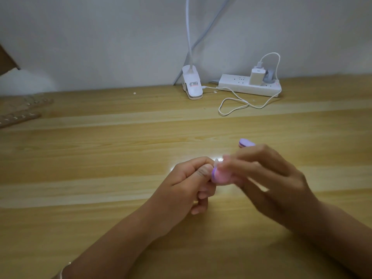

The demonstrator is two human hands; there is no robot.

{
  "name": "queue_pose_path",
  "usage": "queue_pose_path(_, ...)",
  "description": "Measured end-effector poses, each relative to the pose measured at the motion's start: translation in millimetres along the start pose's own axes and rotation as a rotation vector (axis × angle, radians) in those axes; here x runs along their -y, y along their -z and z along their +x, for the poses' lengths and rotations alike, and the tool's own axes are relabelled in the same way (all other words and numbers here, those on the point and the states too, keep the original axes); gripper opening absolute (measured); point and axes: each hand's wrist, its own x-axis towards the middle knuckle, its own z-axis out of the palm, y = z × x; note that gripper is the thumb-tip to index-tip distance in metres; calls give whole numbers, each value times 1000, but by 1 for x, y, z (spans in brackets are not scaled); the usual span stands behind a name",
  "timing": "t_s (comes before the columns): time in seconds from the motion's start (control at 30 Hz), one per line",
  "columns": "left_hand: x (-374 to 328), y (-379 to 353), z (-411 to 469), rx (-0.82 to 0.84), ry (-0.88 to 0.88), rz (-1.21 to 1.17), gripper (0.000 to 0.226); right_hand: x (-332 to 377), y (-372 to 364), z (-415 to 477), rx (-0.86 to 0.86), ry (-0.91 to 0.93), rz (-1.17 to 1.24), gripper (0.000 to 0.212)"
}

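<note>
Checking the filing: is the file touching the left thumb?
Touching. The head view shows the file with its lower end against the left thumb, no gap.

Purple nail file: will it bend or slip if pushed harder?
Probably stiff: the purple nail file looks thick and layered. Likely light, as the right hand holds it with fingers alone. The grip on it is blurred, so slipperiness is unclear.

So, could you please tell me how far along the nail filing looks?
Done: cannot tell; the nails are too blurred to judge. In hand: the right hand holds the purple nail file against a fingertip of the curled left hand. Left: possibly the other fingers, which are tucked under.
</note>
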Motion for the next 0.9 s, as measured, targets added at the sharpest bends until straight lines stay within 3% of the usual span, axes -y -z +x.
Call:
queue_pose_path(0.17, -1, -2, -1, 18, 7, 18, 28, 4, -2, -1, -8, -21, -4, 21)
queue_pose_path(0.5, 2, 0, 0, -9, -3, 79, 30, 7, -8, -1, -13, -43, 21, 23)
queue_pose_path(0.73, 1, 3, -1, -2, -115, 177, 25, -14, 9, 1, -109, -302, 76, 26)
queue_pose_path(0.9, 3, 3, -2, -22, -175, 210, 21, -2, 3, -1, -33, -167, 132, 27)
